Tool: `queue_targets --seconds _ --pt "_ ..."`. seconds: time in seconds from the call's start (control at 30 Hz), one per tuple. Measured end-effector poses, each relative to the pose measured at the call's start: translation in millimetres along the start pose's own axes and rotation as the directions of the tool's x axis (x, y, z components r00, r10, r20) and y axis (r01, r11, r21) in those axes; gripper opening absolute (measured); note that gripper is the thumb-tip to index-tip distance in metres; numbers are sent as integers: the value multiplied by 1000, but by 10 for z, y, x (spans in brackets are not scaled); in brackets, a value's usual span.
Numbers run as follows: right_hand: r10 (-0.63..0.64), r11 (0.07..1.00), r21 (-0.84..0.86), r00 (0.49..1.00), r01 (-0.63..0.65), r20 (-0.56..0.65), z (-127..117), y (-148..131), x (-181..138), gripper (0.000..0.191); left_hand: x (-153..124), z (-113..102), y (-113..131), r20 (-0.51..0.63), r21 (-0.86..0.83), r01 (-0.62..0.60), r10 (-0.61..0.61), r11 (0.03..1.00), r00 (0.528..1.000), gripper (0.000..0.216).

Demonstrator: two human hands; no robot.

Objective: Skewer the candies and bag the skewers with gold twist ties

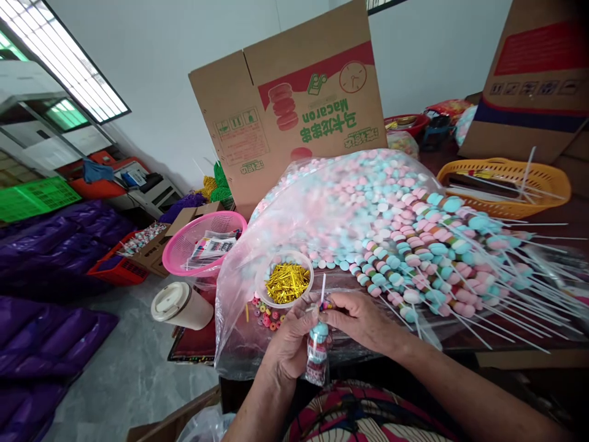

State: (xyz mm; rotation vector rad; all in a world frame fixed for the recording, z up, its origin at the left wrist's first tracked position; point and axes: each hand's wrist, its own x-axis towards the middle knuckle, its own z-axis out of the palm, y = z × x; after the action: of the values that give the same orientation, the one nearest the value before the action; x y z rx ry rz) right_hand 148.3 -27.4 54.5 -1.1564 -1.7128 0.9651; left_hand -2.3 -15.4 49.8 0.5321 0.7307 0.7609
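Both hands meet low and close to the body. The left hand (292,341) curls round a bagged candy skewer (317,347), and the right hand (363,319) pinches the bag's neck at the stick. The skewer stands nearly upright, stick tip up. Just beyond, a bowl of gold ties (286,283) and the big candy sack (350,202) crowd in. Finished skewers (442,258) fan rightward, and bare floor (133,368) opens to the left.
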Motion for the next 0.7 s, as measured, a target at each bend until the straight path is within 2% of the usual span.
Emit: queue_targets --seconds 0.07,0.17,0.3,0.37,0.4,0.47,0.53,0.57,0.63,0.7 --pt "55 996 -62 985 -66 -165 94 67 -10 35 49 15 -37 -112 -20 -65 63 998 992 41" --pt "78 992 -78 959 -103 -273 190 115 -34 35 116 50 -118 -219 -44 -152 139 987 966 34" --pt "-97 969 -247 953 25 -287 200 108 -81 25 127 111 -194 -237 44 -301 303 953 923 24" --pt "-184 935 -347 942 79 -282 164 102 -103 20 98 125 -165 -184 135 -339 360 931 915 21" --pt "-202 924 -371 943 93 -266 137 99 -110 19 79 124 -129 -134 179 -318 343 931 930 21" --pt "-180 928 -358 966 105 -183 69 90 -110 20 44 113 -29 -14 280 -214 227 936 974 25" --pt "-92 952 -298 992 62 -86 10 83 -95 23 28 101 66 51 387 -148 139 910 989 24" --pt "-39 962 -274 997 20 -64 -4 85 -87 25 31 100 95 49 428 -155 149 890 988 22" --pt "20 957 -286 993 -51 -113 12 108 -84 29 58 110 98 -4 452 -225 254 864 967 18" --pt "-65 914 -405 978 -23 -201 76 159 -110 27 105 133 36 -83 391 -281 338 877 938 17"
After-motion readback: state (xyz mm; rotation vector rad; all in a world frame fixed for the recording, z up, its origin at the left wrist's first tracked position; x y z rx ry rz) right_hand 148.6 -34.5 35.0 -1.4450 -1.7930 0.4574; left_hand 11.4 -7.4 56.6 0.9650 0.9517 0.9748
